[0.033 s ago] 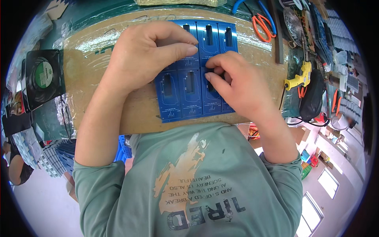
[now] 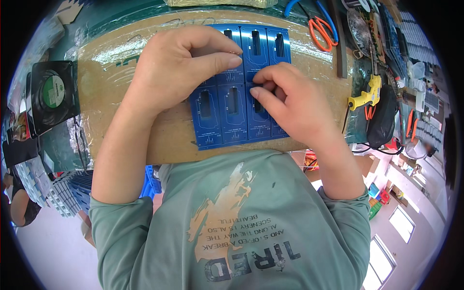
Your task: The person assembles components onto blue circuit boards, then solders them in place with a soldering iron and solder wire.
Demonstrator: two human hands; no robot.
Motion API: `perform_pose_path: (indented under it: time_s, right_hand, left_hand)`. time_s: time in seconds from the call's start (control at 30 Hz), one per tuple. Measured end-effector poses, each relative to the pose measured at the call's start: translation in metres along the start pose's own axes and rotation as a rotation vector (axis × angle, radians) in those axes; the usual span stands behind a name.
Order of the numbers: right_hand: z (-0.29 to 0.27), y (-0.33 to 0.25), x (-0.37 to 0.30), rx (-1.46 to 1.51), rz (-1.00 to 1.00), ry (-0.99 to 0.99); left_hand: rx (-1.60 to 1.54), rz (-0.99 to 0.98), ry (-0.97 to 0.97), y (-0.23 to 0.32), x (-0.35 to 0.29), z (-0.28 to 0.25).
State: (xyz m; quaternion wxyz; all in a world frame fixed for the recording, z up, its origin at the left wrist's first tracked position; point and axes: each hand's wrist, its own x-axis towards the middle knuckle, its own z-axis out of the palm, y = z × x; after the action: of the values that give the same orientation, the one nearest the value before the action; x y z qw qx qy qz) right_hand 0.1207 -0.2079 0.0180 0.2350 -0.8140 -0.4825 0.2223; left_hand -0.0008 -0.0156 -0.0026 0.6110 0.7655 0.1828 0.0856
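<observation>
A blue circuit-board panel (image 2: 232,123) with several rectangular slots lies on a brown cardboard sheet (image 2: 113,82) covered in shiny tape. My left hand (image 2: 179,67) rests over the panel's upper left. Its fingers are curled and its thumb is pressed across the top row of boards. My right hand (image 2: 290,104) covers the panel's right side, fingertips pinched together on a board near the middle. The two hands nearly touch above the panel's centre. The lower-left boards are uncovered.
A black square fan (image 2: 50,96) sits at the left of the table. Orange-handled scissors (image 2: 321,29), a yellow glue gun (image 2: 365,96) and a black bag-like object (image 2: 383,121) crowd the right side. Stacked grey trays (image 2: 58,193) and a blue crate (image 2: 151,180) stand below the table edge.
</observation>
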Motion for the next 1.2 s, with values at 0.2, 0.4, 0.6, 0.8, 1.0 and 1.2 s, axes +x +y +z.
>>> perform_pose_path:
  time_s: [0.2,0.4,0.6,0.8,1.0,1.2]
  right_hand:
    - [-0.004,0.000,0.001,0.130,0.118,0.040]
    - [0.000,0.004,0.000,-0.025,0.024,-0.011]
    - [0.000,0.004,0.004,0.119,0.121,0.062]
    - [0.000,-0.009,0.014,0.352,-0.031,0.211]
    - [0.005,-0.011,0.022,0.201,-0.211,0.246]
    - [0.004,-0.017,0.022,0.342,-0.053,0.212]
  left_hand:
    - [-0.004,0.041,0.043,-0.004,0.001,0.002]
    - [0.031,0.040,0.004,-0.001,0.001,0.000]
    - [0.024,0.052,0.000,-0.002,0.000,0.000]
    - [0.075,0.036,-0.018,0.000,-0.001,0.001]
    - [0.018,0.059,0.002,-0.003,0.001,0.002]
    - [0.064,0.080,0.023,-0.004,-0.001,0.002]
